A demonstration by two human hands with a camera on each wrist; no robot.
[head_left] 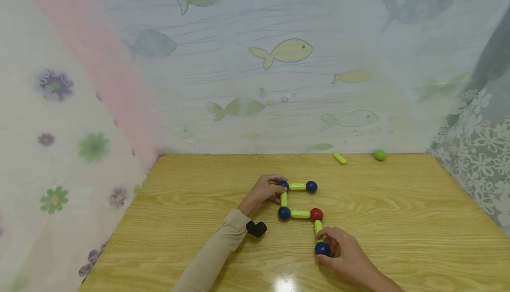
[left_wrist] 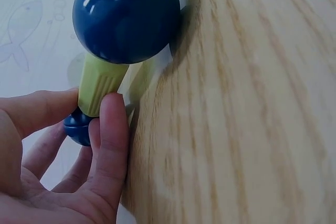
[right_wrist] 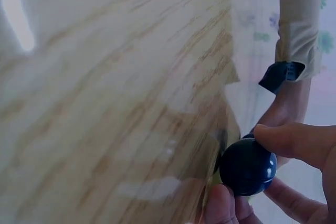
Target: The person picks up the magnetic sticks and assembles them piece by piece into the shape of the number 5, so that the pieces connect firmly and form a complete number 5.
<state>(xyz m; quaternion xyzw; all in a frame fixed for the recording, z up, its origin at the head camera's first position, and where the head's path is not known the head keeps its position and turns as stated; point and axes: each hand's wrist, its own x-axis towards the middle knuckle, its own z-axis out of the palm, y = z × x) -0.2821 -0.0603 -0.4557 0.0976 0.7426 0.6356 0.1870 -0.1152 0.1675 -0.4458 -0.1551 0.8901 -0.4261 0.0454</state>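
A flat zigzag ball-and-rod building toy lies on the table, with yellow-green rods joining blue balls and one red ball (head_left: 316, 214). My left hand (head_left: 269, 188) grips its upper left corner. In the left wrist view, the fingers pinch a yellow-green rod (left_wrist: 102, 85) beside the corner's blue ball (left_wrist: 79, 128); the lower left blue ball (left_wrist: 126, 17) looms closer. My right hand (head_left: 345, 253) holds the blue ball (head_left: 322, 249) at the near end, also seen as a blue ball (right_wrist: 247, 167) between thumb and fingers in the right wrist view. Its fingers partly cover the adjoining rod (head_left: 318, 228).
A loose yellow-green rod (head_left: 340, 158) and a green ball (head_left: 380, 155) lie at the table's back edge. Behind the wooden table (head_left: 398, 221) hangs a fish-patterned curtain (head_left: 223, 61). A black wrist device (head_left: 256, 229) sits at the left cuff.
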